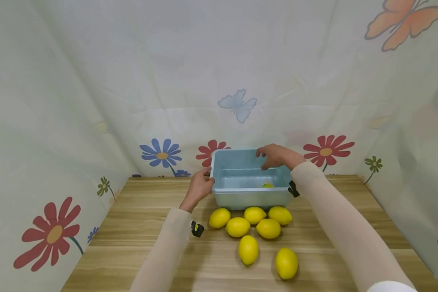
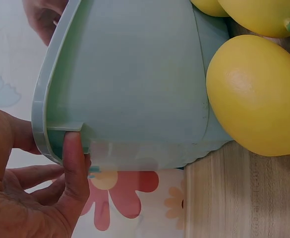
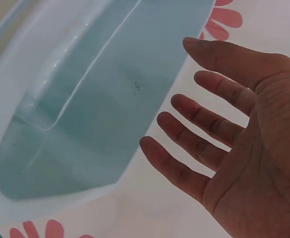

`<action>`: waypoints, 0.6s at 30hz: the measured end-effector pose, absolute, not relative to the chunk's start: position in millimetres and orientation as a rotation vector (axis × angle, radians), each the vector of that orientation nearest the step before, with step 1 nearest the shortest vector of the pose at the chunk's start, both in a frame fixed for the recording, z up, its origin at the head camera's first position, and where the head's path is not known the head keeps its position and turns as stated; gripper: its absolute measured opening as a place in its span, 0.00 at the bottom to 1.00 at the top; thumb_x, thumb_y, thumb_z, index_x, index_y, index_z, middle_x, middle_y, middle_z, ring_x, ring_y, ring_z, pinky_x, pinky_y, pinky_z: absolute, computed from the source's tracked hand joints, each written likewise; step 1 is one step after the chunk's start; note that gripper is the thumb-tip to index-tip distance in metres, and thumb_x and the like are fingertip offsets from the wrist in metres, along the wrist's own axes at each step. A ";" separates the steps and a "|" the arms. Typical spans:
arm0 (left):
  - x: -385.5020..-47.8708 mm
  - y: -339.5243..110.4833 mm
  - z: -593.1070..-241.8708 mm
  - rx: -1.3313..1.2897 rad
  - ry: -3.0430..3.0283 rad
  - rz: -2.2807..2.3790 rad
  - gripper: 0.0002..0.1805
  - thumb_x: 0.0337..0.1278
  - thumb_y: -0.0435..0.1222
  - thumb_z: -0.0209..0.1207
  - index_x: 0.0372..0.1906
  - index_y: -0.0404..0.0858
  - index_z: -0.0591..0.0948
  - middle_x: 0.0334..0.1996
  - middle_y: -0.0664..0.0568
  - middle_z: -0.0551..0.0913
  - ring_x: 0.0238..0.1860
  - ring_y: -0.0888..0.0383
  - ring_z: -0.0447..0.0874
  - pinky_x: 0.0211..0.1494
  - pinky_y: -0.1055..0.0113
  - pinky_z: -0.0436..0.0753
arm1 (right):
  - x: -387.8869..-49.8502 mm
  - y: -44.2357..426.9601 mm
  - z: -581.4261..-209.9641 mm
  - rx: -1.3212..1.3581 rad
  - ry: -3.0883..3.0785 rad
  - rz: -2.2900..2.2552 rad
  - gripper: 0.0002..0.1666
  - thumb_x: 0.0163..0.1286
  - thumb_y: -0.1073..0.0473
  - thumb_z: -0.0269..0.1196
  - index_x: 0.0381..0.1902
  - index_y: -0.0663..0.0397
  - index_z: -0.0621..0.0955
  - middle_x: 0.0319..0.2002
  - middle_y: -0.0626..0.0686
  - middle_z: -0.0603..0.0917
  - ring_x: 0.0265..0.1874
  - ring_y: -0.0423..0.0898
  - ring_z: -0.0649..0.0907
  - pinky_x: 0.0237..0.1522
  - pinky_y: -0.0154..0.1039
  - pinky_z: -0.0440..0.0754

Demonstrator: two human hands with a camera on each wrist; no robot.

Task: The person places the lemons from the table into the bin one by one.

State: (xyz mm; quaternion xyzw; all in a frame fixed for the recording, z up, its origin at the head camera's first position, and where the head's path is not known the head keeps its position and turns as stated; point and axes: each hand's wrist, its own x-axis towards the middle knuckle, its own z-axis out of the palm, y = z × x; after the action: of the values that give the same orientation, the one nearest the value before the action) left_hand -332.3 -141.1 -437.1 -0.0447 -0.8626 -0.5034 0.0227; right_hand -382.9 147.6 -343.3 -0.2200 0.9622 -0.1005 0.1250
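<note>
A pale blue plastic bin [image 1: 253,198] stands at the back of the wooden table, with one lemon [image 1: 268,185] partly visible inside it. At the bin's left end my left hand [image 1: 198,186] grips the rim, which the left wrist view shows between thumb and fingers [image 2: 74,173]. Over the bin's right back part hovers my right hand [image 1: 277,156], its fingers [image 3: 184,148] spread and loosely bent, holding nothing. Several yellow lemons [image 1: 238,227] lie in a loose group against and just in front of the bin. Two lie nearer, one lemon [image 1: 248,250] left and another lemon [image 1: 286,263] right.
The wooden tabletop [image 1: 157,223] extends to both sides of the bin. Close behind the bin hangs a pale curtain [image 1: 190,101] printed with flowers and butterflies, and it also encloses the left and right sides.
</note>
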 end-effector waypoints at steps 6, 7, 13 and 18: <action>-332.5 -140.3 -437.7 -0.123 -2.666 -1.574 0.30 0.65 0.34 0.54 0.72 0.36 0.67 0.57 0.38 0.79 0.50 0.45 0.83 0.37 0.64 0.88 | -369.6 146.5 -334.4 -0.749 2.851 -0.273 0.29 0.65 0.54 0.67 0.63 0.51 0.75 0.61 0.60 0.77 0.61 0.58 0.75 0.66 0.56 0.73; -332.7 -140.1 -437.7 -0.129 -2.663 -1.570 0.30 0.65 0.34 0.53 0.72 0.36 0.67 0.57 0.38 0.79 0.49 0.45 0.83 0.37 0.64 0.88 | -366.6 146.5 -332.7 -0.769 2.863 -0.267 0.29 0.65 0.54 0.66 0.63 0.51 0.75 0.61 0.60 0.77 0.60 0.58 0.75 0.66 0.56 0.73; -333.7 -139.6 -438.4 -0.157 -2.653 -1.554 0.29 0.64 0.34 0.54 0.71 0.36 0.68 0.54 0.38 0.80 0.46 0.46 0.84 0.34 0.66 0.87 | -347.2 147.2 -322.1 -0.843 2.941 -0.234 0.29 0.65 0.53 0.67 0.63 0.50 0.75 0.60 0.58 0.77 0.57 0.56 0.77 0.64 0.55 0.75; -332.5 -140.6 -437.9 -0.149 -2.651 -1.559 0.30 0.65 0.34 0.54 0.71 0.36 0.68 0.55 0.37 0.80 0.46 0.47 0.83 0.33 0.68 0.86 | -333.2 147.9 -318.9 -0.858 2.983 -0.239 0.30 0.64 0.52 0.67 0.64 0.48 0.76 0.63 0.57 0.75 0.57 0.55 0.78 0.62 0.55 0.77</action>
State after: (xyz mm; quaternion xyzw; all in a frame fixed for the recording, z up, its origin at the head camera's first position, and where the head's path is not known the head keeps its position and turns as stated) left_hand -332.5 -140.6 -437.9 -0.0484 -0.8605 -0.5062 0.0312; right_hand -333.2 147.9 -318.9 -0.2755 0.9581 -0.0769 0.0144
